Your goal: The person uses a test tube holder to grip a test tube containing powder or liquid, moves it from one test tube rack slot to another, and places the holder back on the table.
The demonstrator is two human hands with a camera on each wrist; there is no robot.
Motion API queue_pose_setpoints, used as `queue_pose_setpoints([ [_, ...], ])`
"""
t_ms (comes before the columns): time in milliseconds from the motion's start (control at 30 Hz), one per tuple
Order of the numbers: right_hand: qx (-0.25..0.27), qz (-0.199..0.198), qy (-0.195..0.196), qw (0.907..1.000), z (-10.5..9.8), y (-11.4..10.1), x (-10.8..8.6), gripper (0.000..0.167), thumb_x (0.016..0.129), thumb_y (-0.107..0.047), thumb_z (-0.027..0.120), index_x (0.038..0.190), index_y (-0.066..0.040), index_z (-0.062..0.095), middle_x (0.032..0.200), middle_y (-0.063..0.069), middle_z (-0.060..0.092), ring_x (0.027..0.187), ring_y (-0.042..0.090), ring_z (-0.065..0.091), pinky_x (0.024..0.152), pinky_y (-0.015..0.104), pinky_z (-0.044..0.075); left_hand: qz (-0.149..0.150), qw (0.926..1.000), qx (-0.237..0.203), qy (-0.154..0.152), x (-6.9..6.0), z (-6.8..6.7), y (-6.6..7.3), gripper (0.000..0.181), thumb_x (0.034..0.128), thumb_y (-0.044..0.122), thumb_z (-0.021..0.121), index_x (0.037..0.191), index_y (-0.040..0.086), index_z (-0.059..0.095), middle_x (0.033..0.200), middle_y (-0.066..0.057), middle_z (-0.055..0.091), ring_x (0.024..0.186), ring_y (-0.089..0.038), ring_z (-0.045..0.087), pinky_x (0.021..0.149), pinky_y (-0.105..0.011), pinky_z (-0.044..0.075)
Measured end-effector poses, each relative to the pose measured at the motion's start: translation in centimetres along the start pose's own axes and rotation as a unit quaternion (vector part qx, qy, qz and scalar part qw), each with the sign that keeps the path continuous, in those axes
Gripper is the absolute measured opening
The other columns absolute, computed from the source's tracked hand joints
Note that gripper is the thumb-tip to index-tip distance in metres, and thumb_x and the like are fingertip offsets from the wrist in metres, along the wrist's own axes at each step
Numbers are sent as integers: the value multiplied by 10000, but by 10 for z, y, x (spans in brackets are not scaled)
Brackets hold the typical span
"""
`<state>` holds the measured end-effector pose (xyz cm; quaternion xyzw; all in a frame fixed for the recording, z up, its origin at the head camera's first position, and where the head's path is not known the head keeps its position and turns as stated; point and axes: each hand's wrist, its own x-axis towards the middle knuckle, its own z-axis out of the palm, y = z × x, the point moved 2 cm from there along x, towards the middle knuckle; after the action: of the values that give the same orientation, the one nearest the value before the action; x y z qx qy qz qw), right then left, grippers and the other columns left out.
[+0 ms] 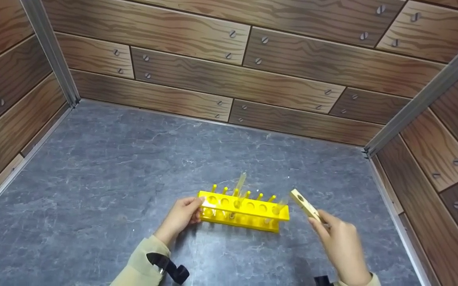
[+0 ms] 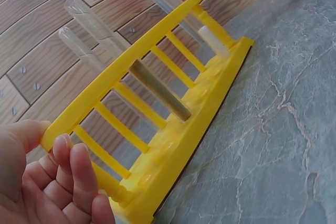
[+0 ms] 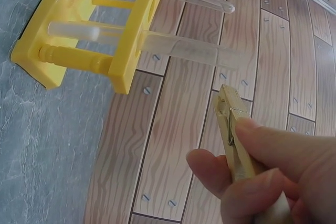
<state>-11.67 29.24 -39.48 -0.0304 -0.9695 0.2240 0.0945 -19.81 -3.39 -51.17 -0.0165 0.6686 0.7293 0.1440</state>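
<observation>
A yellow test tube rack [image 1: 217,205] stands on the grey surface. At its left end, my left hand [image 1: 183,212] pinches the upper bar between thumb and fingers. Inside the rack, one test tube [image 2: 160,90] near the middle has brownish contents, and another tube [image 3: 194,51] in the end hole has something white at its bottom. Behind the upper bar, clear tubes [image 2: 86,17] rise with rounded ends up. My right hand [image 1: 340,242] grips a wooden test tube clamp [image 1: 305,204], its tip beside the rack's right end and apart from the tubes.
Wood-patterned walls [image 1: 197,75] enclose the grey marbled surface [image 1: 133,159] at the back and both sides. Metal corner posts [image 1: 52,51] stand where the walls meet. Several yellow pegs [image 1: 260,196] stick up along the rack's back edge.
</observation>
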Motion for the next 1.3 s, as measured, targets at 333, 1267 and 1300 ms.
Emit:
queue_pose_setpoints([
  [333, 18, 421, -233, 9988, -2, -4, 4, 287, 885, -199, 649, 1093, -1, 656, 807, 140, 681, 425, 147, 431, 375, 251, 351, 80, 10000, 45, -32, 2, -1, -2, 323, 934, 273, 552, 762, 1, 578, 594, 24, 494, 532, -68, 454, 538, -209, 426],
  [1267, 79, 341, -189, 9992, -1, -12, 4, 278, 872, -173, 664, 1090, -1, 662, 860, 172, 685, 600, 190, 633, 440, 264, 431, 133, 9999, 34, -87, 1, -1, 0, 315, 931, 257, 558, 744, 3, 573, 578, 18, 492, 518, -70, 448, 545, -222, 442],
  [1300, 66, 341, -196, 9992, -1, -12, 4, 279, 872, -176, 664, 1089, -1, 663, 851, 164, 685, 579, 172, 617, 436, 265, 423, 121, 9999, 23, -85, 1, -1, 0, 313, 931, 260, 558, 745, 8, 576, 582, 18, 494, 520, -69, 449, 547, -221, 446],
])
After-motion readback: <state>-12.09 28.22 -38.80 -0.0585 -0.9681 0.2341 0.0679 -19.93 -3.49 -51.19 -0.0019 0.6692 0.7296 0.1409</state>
